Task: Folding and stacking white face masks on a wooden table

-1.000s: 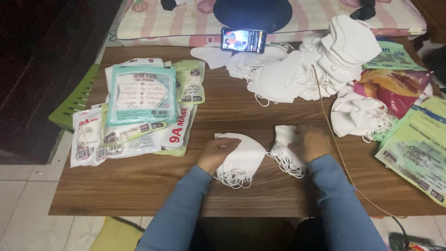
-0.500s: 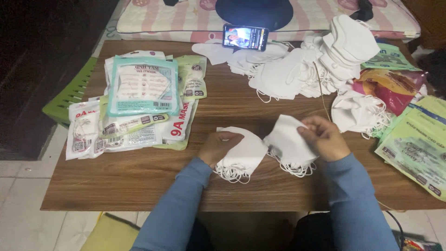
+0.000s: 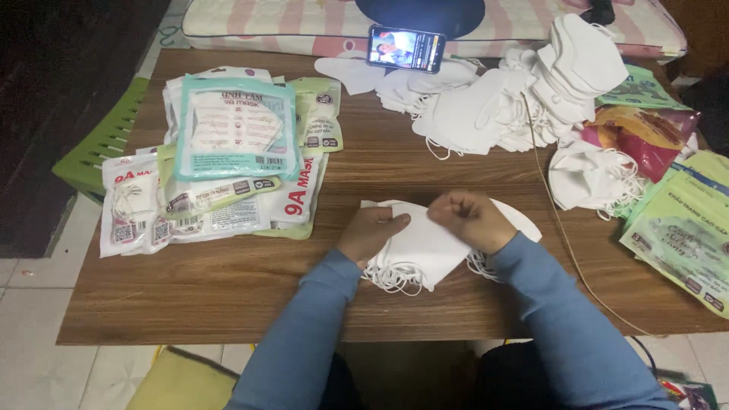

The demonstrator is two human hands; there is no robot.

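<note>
two hands are working at the near middle of a brown wood-grain table [image 3: 228, 296], both in long blue sleeves. the left hand [image 3: 372, 231] is lying with its fingers curled down over the left end of a small stack of white face masks [image 3: 425, 254], pressing on it; the right hand [image 3: 472, 220] is bunched into a loose fist just right of the left fingertips, pinching the top mask at its upper edge. the stack is sitting directly under and between both sets of fingers, soft, matte and folded into curved half-moon shapes, with thin elastic ear loops spilling out in a tangle below the left fingers; the exact count of masks in it cannot be told. beyond the fingers, toward the far edge, one phone [image 3: 405, 48] with a lit screen is leaning upright. far right of the right fingers, a big loose heap of white masks [image 3: 516, 99] is sprawling, and one smaller bundle of masks [image 3: 592, 178] with loops is lying nearer. left of the left fingers, a pile of glossy plastic mask packets [image 3: 220, 167] is overlapping, at least five visible, teal, pale green and white with red. at the right table edge, more flat packets [image 3: 680, 228], green and one red-yellow, are lying fanned. one thin tan cord [image 3: 558, 228] is running down the table right of the right hand.
</note>
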